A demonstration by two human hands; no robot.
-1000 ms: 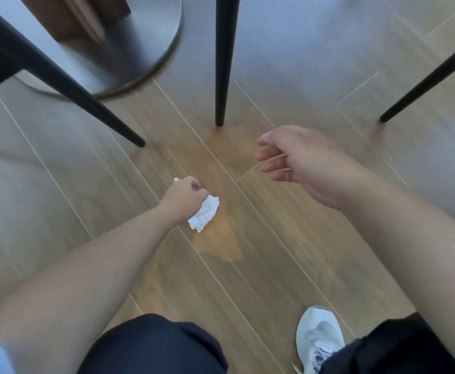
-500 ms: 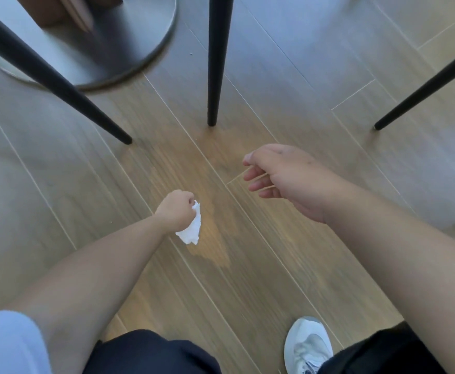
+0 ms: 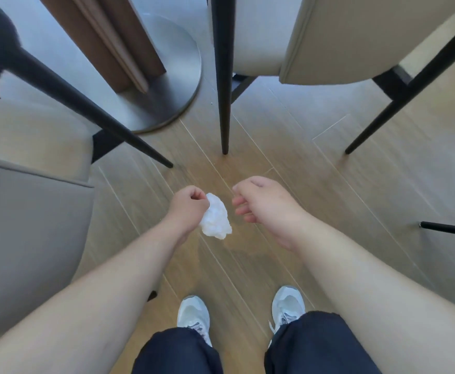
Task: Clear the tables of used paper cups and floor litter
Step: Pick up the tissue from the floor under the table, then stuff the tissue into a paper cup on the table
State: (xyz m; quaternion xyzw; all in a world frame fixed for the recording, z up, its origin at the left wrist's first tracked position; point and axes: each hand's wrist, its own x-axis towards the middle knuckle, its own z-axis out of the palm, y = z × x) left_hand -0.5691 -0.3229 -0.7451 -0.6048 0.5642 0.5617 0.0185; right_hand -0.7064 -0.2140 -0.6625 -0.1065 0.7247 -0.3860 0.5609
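The left hand (image 3: 187,207) pinches a crumpled white tissue (image 3: 216,218) clear of the wooden floor (image 3: 288,163), so the floor-litter step seems under way. The right hand (image 3: 264,203) hangs empty beside it, fingers loosely curled (not touching the tissue). Next, probably, carry the tissue to a bin; none is in view.

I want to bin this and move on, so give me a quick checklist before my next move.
1. Crumpled tissue gripped in left hand: ok.
2. Right hand free for more litter: ok, open and empty.
3. Floor in view free of big litter: ok; a tiny speck near the round table base.
4. Path clear of the chair legs: not ok, they stand close ahead.
5. Bin location: cannot tell, none in view.
6. Cups left on tables: cannot tell, tabletops out of view.
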